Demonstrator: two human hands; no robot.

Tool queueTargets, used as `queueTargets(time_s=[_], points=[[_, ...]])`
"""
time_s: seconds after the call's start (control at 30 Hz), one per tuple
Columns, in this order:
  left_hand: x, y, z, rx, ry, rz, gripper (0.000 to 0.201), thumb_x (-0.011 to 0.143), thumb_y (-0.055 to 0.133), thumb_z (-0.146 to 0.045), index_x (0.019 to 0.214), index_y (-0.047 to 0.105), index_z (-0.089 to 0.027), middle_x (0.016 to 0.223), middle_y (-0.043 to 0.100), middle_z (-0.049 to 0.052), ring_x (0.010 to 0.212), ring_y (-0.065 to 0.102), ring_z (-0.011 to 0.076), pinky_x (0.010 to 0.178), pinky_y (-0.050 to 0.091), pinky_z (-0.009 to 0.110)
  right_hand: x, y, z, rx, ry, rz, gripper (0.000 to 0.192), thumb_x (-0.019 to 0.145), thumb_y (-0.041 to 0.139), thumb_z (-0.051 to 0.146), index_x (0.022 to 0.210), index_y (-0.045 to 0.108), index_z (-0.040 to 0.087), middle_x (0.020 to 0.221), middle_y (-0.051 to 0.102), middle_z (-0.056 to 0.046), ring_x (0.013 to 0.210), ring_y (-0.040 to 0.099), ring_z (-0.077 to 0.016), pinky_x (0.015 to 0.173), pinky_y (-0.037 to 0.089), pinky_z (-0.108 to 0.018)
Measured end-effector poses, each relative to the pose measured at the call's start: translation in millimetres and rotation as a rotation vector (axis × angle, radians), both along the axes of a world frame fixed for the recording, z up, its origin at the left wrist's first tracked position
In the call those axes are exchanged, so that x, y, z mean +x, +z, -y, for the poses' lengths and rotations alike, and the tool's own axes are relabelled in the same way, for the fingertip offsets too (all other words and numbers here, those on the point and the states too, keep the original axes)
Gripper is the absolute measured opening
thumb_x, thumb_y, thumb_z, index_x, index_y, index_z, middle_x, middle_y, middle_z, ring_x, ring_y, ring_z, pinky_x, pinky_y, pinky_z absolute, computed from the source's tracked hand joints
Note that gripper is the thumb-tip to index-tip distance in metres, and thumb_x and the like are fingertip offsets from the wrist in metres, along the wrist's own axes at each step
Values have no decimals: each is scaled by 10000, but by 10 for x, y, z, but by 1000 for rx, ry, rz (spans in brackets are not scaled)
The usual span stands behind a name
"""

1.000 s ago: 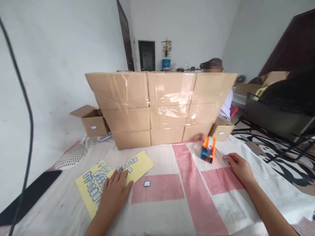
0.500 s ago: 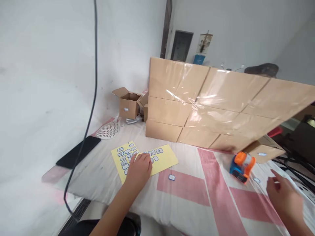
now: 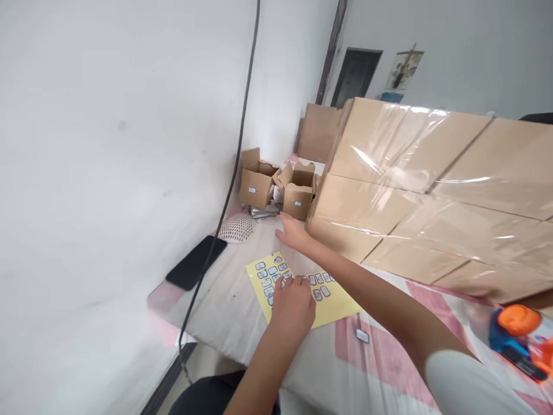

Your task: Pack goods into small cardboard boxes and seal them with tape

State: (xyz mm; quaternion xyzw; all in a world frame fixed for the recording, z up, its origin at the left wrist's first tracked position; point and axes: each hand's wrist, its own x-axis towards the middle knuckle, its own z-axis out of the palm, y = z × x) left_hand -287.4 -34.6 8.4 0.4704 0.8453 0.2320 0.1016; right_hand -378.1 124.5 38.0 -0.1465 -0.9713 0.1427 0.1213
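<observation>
My left hand (image 3: 292, 305) rests on yellow sticker sheets (image 3: 334, 308), its fingers loosely bent and slightly apart. Several small white labels with blue borders cover the sheets, some hidden under that hand. My right hand (image 3: 294, 231) stretches across the table, thumb and fingers apart and nothing visible in it. Just beyond its fingertips stand two open cardboard boxes, a left one (image 3: 254, 189) and a right one (image 3: 297, 200), each with a small label on its front. One loose label (image 3: 362, 336) lies on the cloth right of the sheets.
A wrapped stack of cartons (image 3: 389, 190) walls off the right side. On the left lie a black phone-like slab (image 3: 194, 265) and a white perforated cover (image 3: 237, 228), with a dark cable (image 3: 242, 127) hanging in front. An orange and blue tape dispenser (image 3: 521, 340) sits at right.
My right hand has swung from the far right, beside the tape dispenser, over to the open boxes. My left hand stays on the yellow sheets. The view has turned left.
</observation>
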Motion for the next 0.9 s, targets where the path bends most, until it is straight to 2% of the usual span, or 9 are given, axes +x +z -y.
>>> queueTargets(time_s=[0.1, 0.17, 0.27, 0.33, 0.43, 0.57, 0.67, 0.77, 0.9], points=[[-82, -6, 58, -26, 28, 29, 293, 951, 440, -150, 1083, 701, -161, 1150, 744, 113, 1154, 673, 287, 1180, 380, 549, -859, -153, -62, 30, -71, 115, 710, 835, 722, 203, 1493, 494, 65, 1591, 440, -257, 1511, 389, -382, 1244, 340, -480], [-138, 4, 98, -35, 48, 49, 286, 952, 441, -157, 1069, 702, -167, 1153, 745, 107, 1142, 677, 281, 1161, 400, 534, -1198, -217, -148, 47, -121, 179, 789, 825, 791, 356, 1510, 487, 110, 1599, 429, -251, 1508, 376, -428, 1233, 338, -532], [-229, 44, 135, -23, 86, 101, 270, 947, 452, -160, 1050, 701, -169, 1141, 746, 102, 1130, 674, 283, 1127, 422, 520, -1431, -275, -256, 96, -163, 228, 811, 851, 753, 592, 1485, 511, 148, 1564, 467, -241, 1423, 484, -429, 1144, 441, -567], [-287, 77, 125, -9, 100, 127, 271, 954, 445, -162, 1043, 701, -164, 1117, 748, 101, 1118, 674, 286, 1118, 422, 519, -1463, -283, -278, 154, -149, 230, 663, 940, 678, 557, 1443, 540, 148, 1504, 528, -207, 1341, 567, -358, 1094, 495, -547], [-343, 127, 48, 6, 86, 129, 282, 960, 430, -160, 1038, 701, -150, 1109, 745, 114, 1112, 673, 289, 1127, 407, 522, -1376, -222, -228, 241, -85, 227, 428, 1006, 642, 401, 1341, 606, 138, 1370, 623, -142, 1228, 634, -272, 1049, 537, -503], [-323, 213, -102, 39, 24, 123, 273, 952, 441, -175, 1028, 702, -154, 1107, 744, 112, 1107, 671, 293, 1116, 415, 520, -972, 39, -85, 304, -12, 205, 302, 1019, 609, 280, 1271, 625, 114, 1233, 693, -141, 1104, 690, -262, 976, 559, -462], [-279, 274, -161, 88, -41, 129, 284, 964, 429, -203, 1023, 704, -167, 1083, 748, 98, 1071, 680, 285, 1082, 442, 509, -505, 383, -14, 305, 10, 153, 262, 1030, 518, 240, 1239, 600, 104, 1102, 738, -179, 967, 724, -299, 838, 551, -410], [-268, 294, -161, 103, -63, 135, 295, 970, 422, -217, 1026, 706, -163, 1081, 750, 107, 1063, 683, 294, 1069, 448, 521, -120, 798, -24, 269, -3, 37, 265, 1060, 389, 250, 1220, 573, 146, 1015, 750, -148, 895, 716, -267, 742, 503, -333], [-282, 282, -116, 93, -25, 137, 277, 962, 444, -218, 1008, 709, -156, 1080, 751, 116, 1068, 683, 300, 1079, 437, 529, -78, 1248, -115, 114, -96, -403, 263, 967, 379, 110, 1063, 614, 176, 850, 698, -72, 777, 644, -215, 720, 452, -310]])
